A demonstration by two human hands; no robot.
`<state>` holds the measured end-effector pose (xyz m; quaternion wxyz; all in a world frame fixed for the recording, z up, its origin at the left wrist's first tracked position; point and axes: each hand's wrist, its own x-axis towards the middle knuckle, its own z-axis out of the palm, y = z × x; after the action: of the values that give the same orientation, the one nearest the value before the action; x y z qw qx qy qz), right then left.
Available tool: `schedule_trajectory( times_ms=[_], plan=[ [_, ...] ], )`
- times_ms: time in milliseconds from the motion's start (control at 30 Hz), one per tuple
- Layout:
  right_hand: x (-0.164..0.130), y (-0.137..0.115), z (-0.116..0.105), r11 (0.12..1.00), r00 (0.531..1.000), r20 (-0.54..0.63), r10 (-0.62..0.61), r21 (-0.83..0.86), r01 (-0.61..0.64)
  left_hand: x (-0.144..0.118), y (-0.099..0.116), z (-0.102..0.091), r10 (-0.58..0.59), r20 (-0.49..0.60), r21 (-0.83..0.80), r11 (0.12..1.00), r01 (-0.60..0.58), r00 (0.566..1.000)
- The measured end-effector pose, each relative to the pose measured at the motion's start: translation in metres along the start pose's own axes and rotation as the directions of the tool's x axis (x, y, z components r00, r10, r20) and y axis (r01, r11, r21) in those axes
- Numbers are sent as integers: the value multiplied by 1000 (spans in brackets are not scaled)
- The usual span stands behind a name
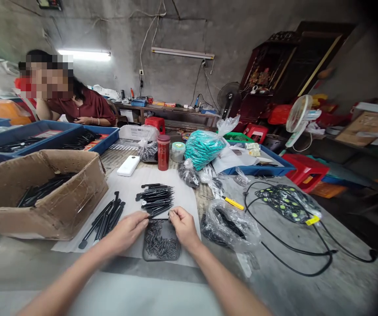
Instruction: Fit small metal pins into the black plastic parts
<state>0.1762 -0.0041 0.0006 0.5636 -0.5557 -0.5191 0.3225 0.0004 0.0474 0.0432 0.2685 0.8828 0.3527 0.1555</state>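
My left hand (130, 229) pinches one end of a thin black stick-like tool (158, 218), held level above a small clear tray (144, 255). At its other end my right hand (185, 227) is closed in a pinch; whether a small part is also between those fingertips is hidden. Short metal pins (161, 241) lie loose in the tray. Just beyond my hands is a neat stack of black sticks with pointed metal tips (158, 197). To the left, a looser pile of similar black sticks (105, 219) rests on the white sheet (123, 180).
A cardboard box (73, 193) of black sticks stands left, with blue trays (106, 142) behind. A red cup (163, 153), white power bank (128, 166) and bag of teal pieces (204, 149) stand beyond. Rightward are an open plastic bag (238, 224), yellow-handled screwdriver (234, 203) and black cable (294, 252). A person (83, 105) sits opposite.
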Motion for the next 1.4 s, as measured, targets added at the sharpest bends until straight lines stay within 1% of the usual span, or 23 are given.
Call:
schedule_trajectory(
  times_ms=[100,200,333,400,467,533,600,767,867,967,1067,1133,1267,1400],
  plan=[
    [3,4,-3,998,999,-45,-31,-48,28,20,-6,-8,36,7,161,986,-37,999],
    [3,3,-3,992,996,-45,-73,-110,68,45,-13,-5,64,-1,327,943,-60,998],
    [2,1,-4,976,991,-33,-129,-179,121,72,-17,8,94,-22,411,908,-77,995],
    [3,1,-5,971,989,-33,-146,-199,136,79,-15,12,88,-43,464,884,-58,995],
    [3,1,-5,970,989,-33,-144,-202,135,80,-13,12,74,-63,497,867,-33,995],
    [4,3,-6,973,991,-36,-128,-199,118,78,-14,5,47,-78,499,867,-2,996],
    [4,4,-7,975,993,-35,-110,-197,101,70,-19,-8,2,-94,492,870,45,996],
    [3,7,-6,975,995,-15,-96,-204,91,39,-47,-45,-162,-112,501,843,196,980],
    [3,8,-6,974,995,1,-96,-205,94,21,-60,-55,-238,-98,512,821,254,966],
    [2,10,-6,973,995,1,-97,-211,95,7,-63,-55,-276,-83,519,808,278,958],
    [1,11,-7,971,996,0,-94,-219,92,-3,-58,-49,-313,-75,529,793,304,947],
    [1,11,-7,970,996,6,-94,-224,93,-8,-52,-44,-365,-82,533,770,350,928],
    [0,12,-7,970,995,12,-97,-223,97,-10,-42,-35,-449,-116,511,738,441,886],
    [0,12,-7,968,996,9,-90,-235,90,-9,-35,-25,-459,-151,487,736,470,875]
  ],
)
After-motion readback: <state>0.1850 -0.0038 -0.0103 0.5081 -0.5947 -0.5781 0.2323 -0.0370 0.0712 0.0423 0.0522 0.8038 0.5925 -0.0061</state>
